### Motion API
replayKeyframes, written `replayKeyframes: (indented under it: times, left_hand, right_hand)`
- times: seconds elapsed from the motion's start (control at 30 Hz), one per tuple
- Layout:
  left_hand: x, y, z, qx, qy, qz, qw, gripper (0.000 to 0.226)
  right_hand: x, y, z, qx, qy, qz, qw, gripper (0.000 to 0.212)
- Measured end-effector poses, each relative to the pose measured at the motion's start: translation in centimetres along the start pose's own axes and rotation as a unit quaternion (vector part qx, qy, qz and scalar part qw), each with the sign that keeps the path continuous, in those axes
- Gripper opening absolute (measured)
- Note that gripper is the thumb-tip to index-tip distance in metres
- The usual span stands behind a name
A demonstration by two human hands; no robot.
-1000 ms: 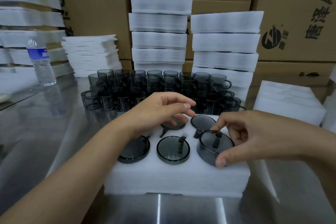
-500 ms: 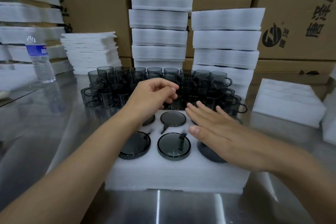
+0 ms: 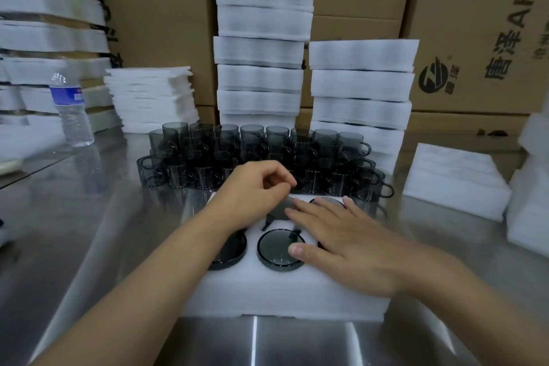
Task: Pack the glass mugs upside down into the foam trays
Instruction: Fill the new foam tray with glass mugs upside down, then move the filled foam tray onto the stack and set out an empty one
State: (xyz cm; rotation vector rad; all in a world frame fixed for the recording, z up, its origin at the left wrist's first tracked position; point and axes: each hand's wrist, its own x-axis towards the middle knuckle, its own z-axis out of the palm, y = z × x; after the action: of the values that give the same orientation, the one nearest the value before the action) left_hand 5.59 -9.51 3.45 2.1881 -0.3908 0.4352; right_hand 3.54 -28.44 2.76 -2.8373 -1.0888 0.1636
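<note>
A white foam tray (image 3: 282,291) lies on the steel table in front of me. Dark glass mugs sit upside down in its holes: one at front middle (image 3: 274,249), one at front left (image 3: 233,248), one at the back right (image 3: 326,201). My right hand (image 3: 347,244) lies flat with straight fingers over the tray's right side, covering the front right mug and touching the back ones. My left hand (image 3: 252,190) hovers over the tray's back left with fingers curled, holding nothing. A block of several upright mugs (image 3: 261,154) stands just behind the tray.
Two tall stacks of foam trays (image 3: 261,47) (image 3: 361,83) rise behind the mugs, against cardboard boxes (image 3: 475,24). Thin foam sheets (image 3: 151,98) and a water bottle (image 3: 71,110) stand at the left. More foam (image 3: 454,181) lies at the right.
My right hand let go of the front right mug, now seated in its hole, and flattened over it. My left hand rose slightly and curled its fingers.
</note>
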Motion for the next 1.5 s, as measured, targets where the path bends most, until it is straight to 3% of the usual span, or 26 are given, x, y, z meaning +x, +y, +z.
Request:
replayKeyframes:
  times: [0.07, 0.17, 0.23, 0.3, 0.37, 0.43, 0.5, 0.67, 0.77, 0.93, 1.13, 1.37, 1.5]
  left_hand:
    - [-1.0, 0.6, -0.8, 0.011, 0.014, 0.002, 1.000, 0.023]
    - [-3.2, 0.9, -2.5, 0.072, 0.025, -0.010, 0.997, 0.022]
    - [-5.6, 0.7, -4.0, 0.103, 0.005, -0.031, 0.994, 0.008]
    - [-8.3, 0.3, -5.4, 0.113, -0.036, -0.030, 0.993, 0.026]
    - [-10.4, -0.1, -6.0, 0.169, -0.085, 0.022, 0.982, 0.049]
    - [-11.5, -0.1, -6.2, 0.280, -0.085, 0.118, 0.949, 0.057]
    - [-11.7, 0.2, -6.3, 0.345, -0.077, 0.182, 0.918, 0.060]
    - [-9.5, 1.2, -7.5, 0.350, -0.045, 0.257, 0.900, 0.053]
    - [-5.6, 3.3, -8.6, 0.354, 0.010, 0.297, 0.887, 0.042]
    - [6.0, 8.5, -8.9, 0.327, 0.026, 0.274, 0.904, 0.056]
    - [22.0, 13.0, -9.3, 0.383, 0.056, 0.284, 0.877, 0.051]
    - [33.3, 12.4, -6.3, 0.406, 0.039, 0.250, 0.878, 0.045]
    - [37.0, 10.5, -5.8, 0.401, 0.023, 0.206, 0.892, 0.045]
  right_hand:
    - [-0.7, -0.4, 0.1, -0.020, 0.046, 0.005, 0.999, 0.082]
    - [-2.7, -0.8, 0.4, -0.070, 0.176, 0.001, 0.982, 0.082]
    - [-4.4, -0.8, 1.0, -0.109, 0.260, -0.023, 0.959, 0.069]
    - [-5.5, -0.4, 2.1, -0.146, 0.317, -0.050, 0.936, 0.052]
    - [-5.9, -0.2, 3.1, -0.184, 0.341, -0.058, 0.920, 0.047]
    - [-5.7, -0.2, 3.2, -0.214, 0.345, -0.052, 0.912, 0.043]
    - [-5.6, -0.4, 2.6, -0.222, 0.349, -0.044, 0.909, 0.039]
    - [-6.3, 0.4, -0.3, -0.216, 0.396, -0.026, 0.892, 0.048]
    - [-6.9, 1.6, -4.4, -0.210, 0.432, 0.007, 0.877, 0.055]
    - [-6.0, 5.3, -14.1, -0.250, 0.469, 0.130, 0.837, 0.044]
    - [-0.6, 11.2, -23.2, -0.251, 0.496, 0.268, 0.787, 0.041]
    - [6.2, 18.6, -27.9, -0.176, 0.436, 0.351, 0.810, 0.040]
    - [10.4, 21.4, -28.8, -0.154, 0.424, 0.342, 0.824, 0.032]
